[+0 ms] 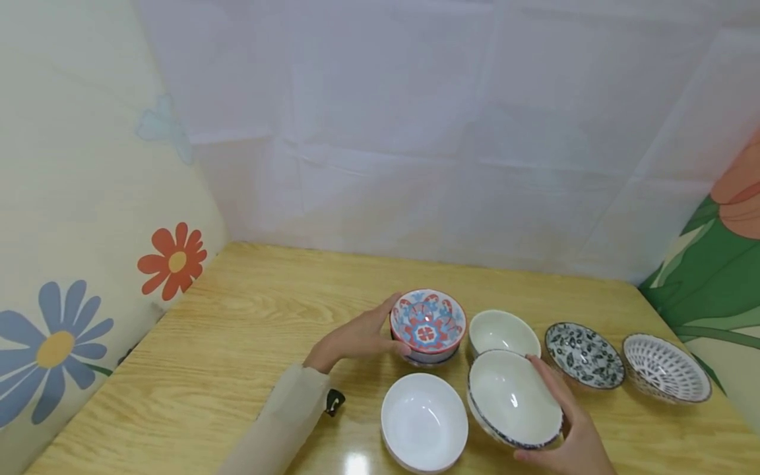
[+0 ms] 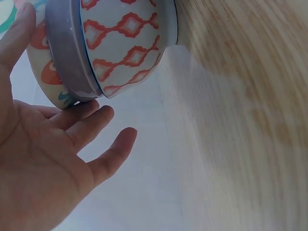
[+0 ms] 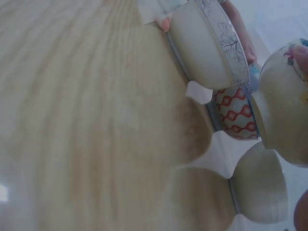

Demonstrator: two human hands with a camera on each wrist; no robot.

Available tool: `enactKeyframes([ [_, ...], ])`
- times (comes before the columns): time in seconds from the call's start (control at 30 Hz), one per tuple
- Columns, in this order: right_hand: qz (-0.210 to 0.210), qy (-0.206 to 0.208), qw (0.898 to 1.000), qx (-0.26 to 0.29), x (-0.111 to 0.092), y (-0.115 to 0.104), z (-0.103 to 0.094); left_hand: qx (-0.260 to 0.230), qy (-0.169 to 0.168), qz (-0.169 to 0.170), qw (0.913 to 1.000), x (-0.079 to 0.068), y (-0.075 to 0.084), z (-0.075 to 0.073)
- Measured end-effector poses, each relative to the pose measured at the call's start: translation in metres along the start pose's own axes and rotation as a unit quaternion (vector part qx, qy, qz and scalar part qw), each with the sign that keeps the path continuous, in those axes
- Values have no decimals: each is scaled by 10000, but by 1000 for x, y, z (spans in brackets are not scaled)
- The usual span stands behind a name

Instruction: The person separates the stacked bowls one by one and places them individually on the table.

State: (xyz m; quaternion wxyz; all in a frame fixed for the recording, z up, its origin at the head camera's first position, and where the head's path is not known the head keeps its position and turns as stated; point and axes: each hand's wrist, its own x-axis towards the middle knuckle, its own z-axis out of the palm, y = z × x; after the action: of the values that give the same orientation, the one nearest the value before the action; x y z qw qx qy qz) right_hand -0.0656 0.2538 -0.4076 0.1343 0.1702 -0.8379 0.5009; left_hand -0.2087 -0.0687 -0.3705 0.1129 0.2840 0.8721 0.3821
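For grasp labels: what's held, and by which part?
Right hand: glossy cream round bowl with dark-patterned rim, gripped at its right side, near the rim. Left hand: red-and-blue patterned round bowl, gripped by its outer wall.

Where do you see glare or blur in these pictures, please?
Head view: a glare spot on the table, a small highlight inside the dark-rimmed cream bowl; right wrist view: glare at the left edge; left wrist view: the table's grain looks soft.

Landmark: white bowl (image 1: 424,422) | left hand (image 1: 363,336) holds red-blue bowl (image 1: 427,323), behind landmark | right hand (image 1: 577,434) grips dark-rimmed bowl (image 1: 513,399), right of landmark | pale bowl (image 1: 505,331) behind-right | leaf-patterned bowl (image 1: 584,356), dash-patterned bowl (image 1: 665,366) farther right
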Motion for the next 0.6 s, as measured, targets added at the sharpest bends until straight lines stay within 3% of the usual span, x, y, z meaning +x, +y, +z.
enactKeyframes([
  [0.23, 964, -297, 9949, 10, -12, 15, -7, 40, -18, -75, 10000, 0, 0, 0],
  [0.37, 1019, -411, 9938, -168, -17, 24, -10, 38, -43, -75, 10000, 0, -1, 1],
  [0.6, 1617, -747, 9829, -457, -22, 37, -17, 20, -43, -101, 9999, -1, -1, 1],
])
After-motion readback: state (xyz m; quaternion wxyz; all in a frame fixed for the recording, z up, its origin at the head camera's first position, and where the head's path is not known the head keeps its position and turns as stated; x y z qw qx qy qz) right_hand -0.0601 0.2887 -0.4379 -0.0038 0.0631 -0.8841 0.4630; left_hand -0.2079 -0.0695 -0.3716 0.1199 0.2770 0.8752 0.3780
